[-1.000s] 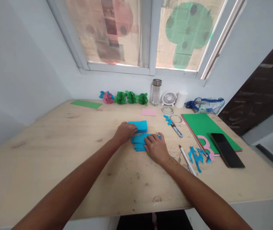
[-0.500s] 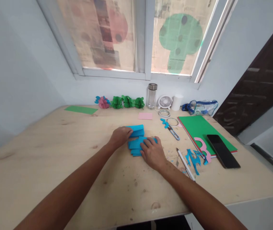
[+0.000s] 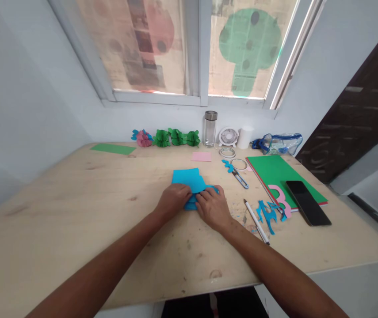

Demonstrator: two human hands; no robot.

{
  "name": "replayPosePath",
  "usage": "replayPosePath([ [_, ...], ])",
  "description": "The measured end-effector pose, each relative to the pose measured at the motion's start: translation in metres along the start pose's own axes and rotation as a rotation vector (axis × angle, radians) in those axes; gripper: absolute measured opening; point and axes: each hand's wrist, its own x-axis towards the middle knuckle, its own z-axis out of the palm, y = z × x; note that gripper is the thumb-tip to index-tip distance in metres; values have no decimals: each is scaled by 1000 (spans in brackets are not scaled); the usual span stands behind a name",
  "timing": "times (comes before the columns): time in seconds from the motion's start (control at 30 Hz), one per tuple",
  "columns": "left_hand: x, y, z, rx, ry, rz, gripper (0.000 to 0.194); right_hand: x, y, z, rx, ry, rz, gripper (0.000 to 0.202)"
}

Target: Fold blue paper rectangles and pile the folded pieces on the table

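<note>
Blue paper (image 3: 187, 178) lies in front of me on the wooden table, its upper flap flat and facing up. At the lower edge of that flap, my left hand (image 3: 174, 198) is closed, fingertips pinching the paper. My right hand (image 3: 213, 210) holds the right side of the blue layers, its fingers bent over them. Between the two hands, several overlapping blue folds (image 3: 190, 206) show below the flap. Parts of the paper are hidden under my fingers.
To the right lie a white pen (image 3: 257, 221), blue scraps (image 3: 268, 215), a cutter (image 3: 240, 179), tape rings (image 3: 238, 164), green sheets (image 3: 265, 168) and a phone (image 3: 308, 203). A glass bottle (image 3: 210, 132), small fan (image 3: 228, 137) and green paper flowers (image 3: 177, 137) line the wall.
My left hand has come down and nearer to my right hand, bringing the upper blue flap over the layers. My right hand stays on the paper. The view has tilted slightly.
</note>
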Motion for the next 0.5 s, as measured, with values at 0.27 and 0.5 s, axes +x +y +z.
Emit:
replayPosePath([
  [0.27, -3, -7, 4, -32, 69, -11, 21, -7, -1, 0, -22, 70, -3, 17],
  [0.5, -6, -1, -4, -5, 296, -40, 24, -12, -1, -3, 3, 178, 11, 16],
])
